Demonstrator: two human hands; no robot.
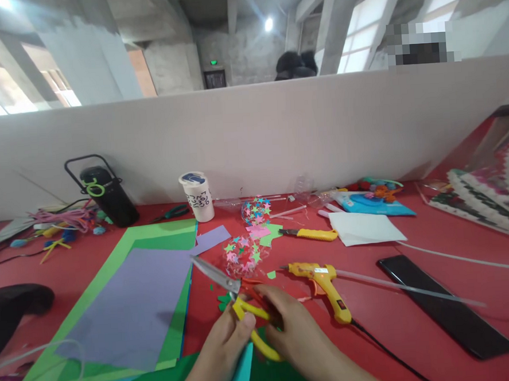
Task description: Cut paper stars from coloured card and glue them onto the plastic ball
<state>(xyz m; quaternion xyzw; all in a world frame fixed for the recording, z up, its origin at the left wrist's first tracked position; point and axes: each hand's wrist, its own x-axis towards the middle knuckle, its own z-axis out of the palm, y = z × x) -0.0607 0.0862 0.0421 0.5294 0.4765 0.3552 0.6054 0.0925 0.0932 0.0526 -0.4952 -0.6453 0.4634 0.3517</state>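
"Yellow-handled scissors (233, 285): position?"

"Front centre, above the red table (438, 225), blades pointing toward the purple sheet (128, 307)."

"Right hand (290, 320)?"

"Fingers curled round the scissors' handles."

"Left hand (226, 336)?"

"Thumb and fingers closed just beside the pivot; what they pinch, I cannot tell."

"Items to the right?"

"One yellow glue gun (324, 281); one yellow cutter (314, 234) beyond it; one black panel (452, 316), lying flat."

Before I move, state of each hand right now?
Left hand: curled, thumb at the scissors; whether it grips anything can't be told.
Right hand: closed, holding the scissors.
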